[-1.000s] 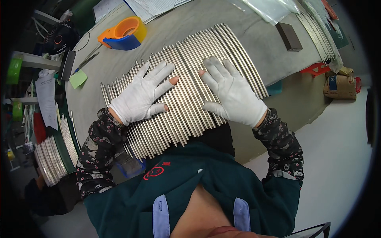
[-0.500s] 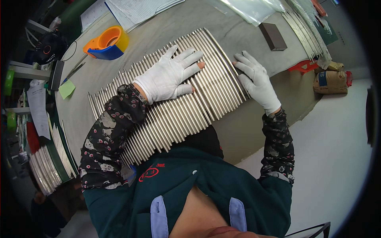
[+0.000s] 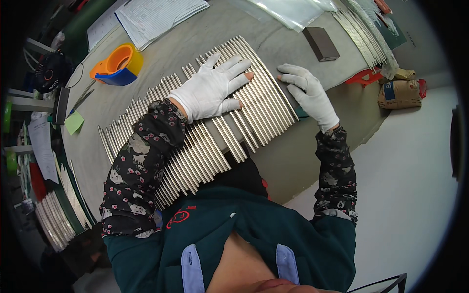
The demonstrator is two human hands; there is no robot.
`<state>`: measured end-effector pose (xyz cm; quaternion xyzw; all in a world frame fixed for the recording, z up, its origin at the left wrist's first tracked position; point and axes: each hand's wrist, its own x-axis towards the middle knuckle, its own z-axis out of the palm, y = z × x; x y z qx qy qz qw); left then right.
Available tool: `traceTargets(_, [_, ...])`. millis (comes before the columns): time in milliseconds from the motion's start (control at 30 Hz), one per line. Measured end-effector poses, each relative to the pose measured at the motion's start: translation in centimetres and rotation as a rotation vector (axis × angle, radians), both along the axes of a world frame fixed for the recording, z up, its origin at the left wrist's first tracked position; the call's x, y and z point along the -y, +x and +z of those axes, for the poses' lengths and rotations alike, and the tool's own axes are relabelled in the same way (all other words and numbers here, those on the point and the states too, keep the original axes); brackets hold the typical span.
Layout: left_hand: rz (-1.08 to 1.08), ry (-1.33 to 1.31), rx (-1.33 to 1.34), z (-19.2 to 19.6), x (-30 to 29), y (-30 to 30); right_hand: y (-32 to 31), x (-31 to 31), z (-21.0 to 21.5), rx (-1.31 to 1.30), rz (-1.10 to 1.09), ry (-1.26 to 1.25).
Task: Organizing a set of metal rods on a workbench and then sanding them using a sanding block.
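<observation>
A wide row of long silver metal rods [image 3: 205, 146] lies side by side on the grey worktable [image 3: 195, 44]. My left hand [image 3: 212, 90], in a white glove, rests flat with spread fingers on the right part of the row. My right hand [image 3: 308, 95], also white-gloved, sits at the row's right edge with its fingers against the outermost rods. Neither hand grips anything.
An orange and blue tape dispenser [image 3: 117, 66] stands at the back left. Papers [image 3: 151, 17], a clear plastic bag [image 3: 288, 10] and a dark block [image 3: 321, 43] lie further back. More rods [image 3: 364, 31] are stacked at the back right; others [image 3: 53, 219] at the left. A brown sack [image 3: 400, 93] sits on the floor.
Both hands moved right across the rods. My right hand left the top of the row and now sits at its right edge; my left hand slid to the right part.
</observation>
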<state>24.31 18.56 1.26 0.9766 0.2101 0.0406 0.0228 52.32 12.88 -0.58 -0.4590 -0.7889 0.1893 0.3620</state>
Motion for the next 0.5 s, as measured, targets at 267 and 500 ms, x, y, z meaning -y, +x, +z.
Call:
traceTargets(267, [-0.005, 0.000, 0.002, -0.1, -0.6, 1.3, 0.1, -0.1, 0.6, -0.108, -0.018, -0.147])
traceTargets(500, [-0.002, -0.001, -0.001, 0.0, -0.9, 2.3, -0.2, -0.1, 0.0, -0.092, -0.030, -0.064])
